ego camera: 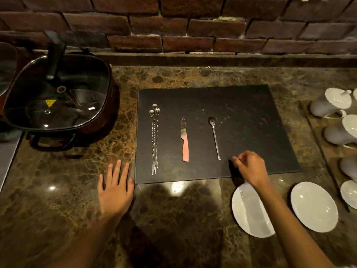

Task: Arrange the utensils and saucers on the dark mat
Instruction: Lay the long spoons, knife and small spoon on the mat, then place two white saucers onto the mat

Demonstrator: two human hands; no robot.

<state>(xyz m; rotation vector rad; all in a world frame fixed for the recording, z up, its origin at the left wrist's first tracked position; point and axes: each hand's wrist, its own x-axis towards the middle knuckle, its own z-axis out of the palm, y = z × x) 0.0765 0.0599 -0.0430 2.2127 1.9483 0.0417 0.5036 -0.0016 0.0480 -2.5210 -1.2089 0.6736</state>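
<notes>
Dark mat (241,105) on marble worktop (77,171), bearing skewers (154,140), knife (184,140), spoon (214,138). Right hand (251,167) loosely curled, empty, beside spoon handle. Left hand (116,190) flat, fingers spread. Two saucers (314,206) off mat.

Rectangular dark mat (241,105) carried three long twisted steel skewer forks (154,140) bundled near its left edge, a pink-handled knife (184,141) mid-left, and a slim steel spoon (214,138) at centre. Two white oval saucers (314,206) sat off its front-right corner.
</notes>
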